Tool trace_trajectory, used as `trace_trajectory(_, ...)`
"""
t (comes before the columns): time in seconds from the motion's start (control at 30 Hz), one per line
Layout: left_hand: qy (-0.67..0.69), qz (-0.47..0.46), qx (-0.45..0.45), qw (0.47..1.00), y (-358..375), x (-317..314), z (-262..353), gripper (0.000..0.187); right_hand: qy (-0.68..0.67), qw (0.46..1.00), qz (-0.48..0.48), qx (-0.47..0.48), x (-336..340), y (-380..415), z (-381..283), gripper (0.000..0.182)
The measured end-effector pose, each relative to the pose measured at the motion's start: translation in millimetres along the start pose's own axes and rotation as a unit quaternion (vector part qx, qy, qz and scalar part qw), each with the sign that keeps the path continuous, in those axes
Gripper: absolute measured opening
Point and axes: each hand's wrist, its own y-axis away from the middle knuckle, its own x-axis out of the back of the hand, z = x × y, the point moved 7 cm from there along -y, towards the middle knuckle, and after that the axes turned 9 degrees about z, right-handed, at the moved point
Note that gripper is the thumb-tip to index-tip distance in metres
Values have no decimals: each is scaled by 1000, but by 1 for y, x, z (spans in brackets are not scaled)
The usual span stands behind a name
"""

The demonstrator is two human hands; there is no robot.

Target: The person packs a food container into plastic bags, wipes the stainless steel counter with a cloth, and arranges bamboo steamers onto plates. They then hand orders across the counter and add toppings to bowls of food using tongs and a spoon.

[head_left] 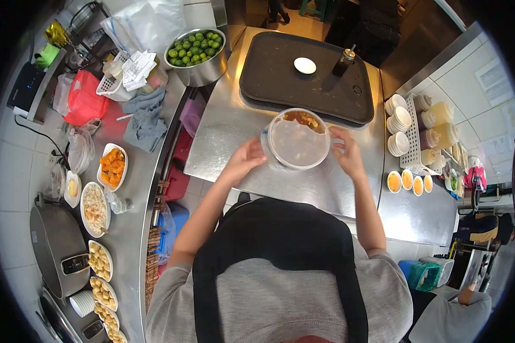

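A round clear plastic tub with a cloudy lid is between my two hands over the steel counter. Reddish-brown food shows at its far edge; the rest is blurred through the lid. My left hand cups the tub's near left side, fingertips against it. On the right, my right hand has its fingers bent against the rim. Just beyond the tub lies a dark serving tray, carrying a small white dish and a dark glass bottle with a metal top.
A steel pot of green citrus fruit stands at the far left. Filled dishes line the left counter beside a grey cooker. On the right are stacked white bowls, a white basket of bottles and several orange-filled cups.
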Motion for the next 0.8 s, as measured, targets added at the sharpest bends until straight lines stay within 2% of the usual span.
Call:
trace_trajectory(0.03,125,-18,105,986,9,-9,-16,67,-33,995,90,35,5,6,-8,67)
trace_trajectory(0.07,247,-35,207,946,19,-20,-30,49,-66,979,178,71,10,14,-17,51)
trace_trajectory(0.1,245,-37,203,947,21,-25,-29,49,-66,978,182,73,5,20,-29,51)
trace_trajectory(0.17,270,-1,240,932,23,-37,-28,23,47,960,132,244,-14,37,-83,28)
trace_trajectory(0.2,235,4,249,940,25,-42,-19,15,50,958,142,246,-21,40,-83,28)
trace_trajectory(0.23,232,-2,243,942,24,-44,-19,15,90,960,123,235,-34,41,-75,21)
trace_trajectory(0.27,257,-2,243,935,23,-46,-22,13,130,961,103,222,-43,39,-69,13)
trace_trajectory(0.3,283,-1,244,928,21,-48,-23,10,132,959,109,224,-45,37,-72,13)
trace_trajectory(0.33,316,53,251,914,23,-42,-1,9,135,960,123,212,-45,36,-74,11)
trace_trajectory(0.37,314,50,250,914,23,-38,11,9,137,961,135,199,-46,36,-75,9)
trace_trajectory(0.43,233,40,138,962,14,-22,43,9,143,960,145,191,-49,36,-78,9)
trace_trajectory(0.5,185,52,122,974,4,-25,58,12,152,958,154,188,-51,34,-81,10)
trace_trajectory(0.57,-33,32,-68,997,-10,-30,85,18,154,955,186,172,-51,33,-80,9)
trace_trajectory(0.7,-91,-24,-113,989,-20,-57,115,19,173,950,197,168,-49,29,-82,6)
trace_trajectory(0.8,-24,-56,-109,992,-15,-67,125,21,183,943,235,147,-45,28,-77,7)
